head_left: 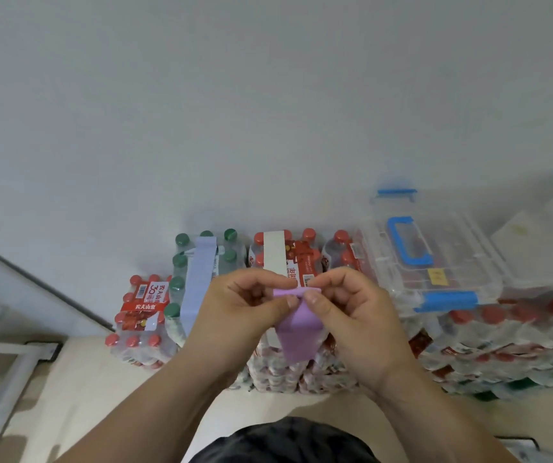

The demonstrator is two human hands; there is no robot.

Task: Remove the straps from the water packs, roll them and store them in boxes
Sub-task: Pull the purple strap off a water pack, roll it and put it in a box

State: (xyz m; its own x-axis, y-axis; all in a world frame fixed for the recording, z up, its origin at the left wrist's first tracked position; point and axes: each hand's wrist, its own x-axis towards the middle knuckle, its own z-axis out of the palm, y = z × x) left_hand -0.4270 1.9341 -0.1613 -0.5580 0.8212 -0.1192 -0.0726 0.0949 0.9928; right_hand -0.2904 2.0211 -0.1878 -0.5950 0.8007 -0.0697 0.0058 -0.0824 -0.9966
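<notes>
pinching the folded-over top end of the purple strap (298,339), the left hand (241,305) and the right hand (351,309) are meeting in the middle of the scene, close in front of the person. the fingers (285,304) of both hands are clamped on that end, thumbs pressing from the near side. the rest of the strap is hanging loose and flat below the hands, in front of the stacked packs.

this strap is looking free of any pack, so its removal is seeming done. the rolling is seeming only just begun, with barely a first turn at the top and nearly the whole length left to wind.

more work is waiting on the far side. a pale blue strap (200,279) is still lying round the green-capped pack (181,262) to the left. a white strap (275,255) is still running over the red-capped pack (305,259) just right of it, partly hidden by the hands. both are needing to come off and be rolled.

the clear box (435,262), with its blue handle and latches, is sitting on the stack of packs at the right, its lid seemingly down. whether any rolled straps are lying inside cannot be told. storing the purple strap is not yet done.
</notes>
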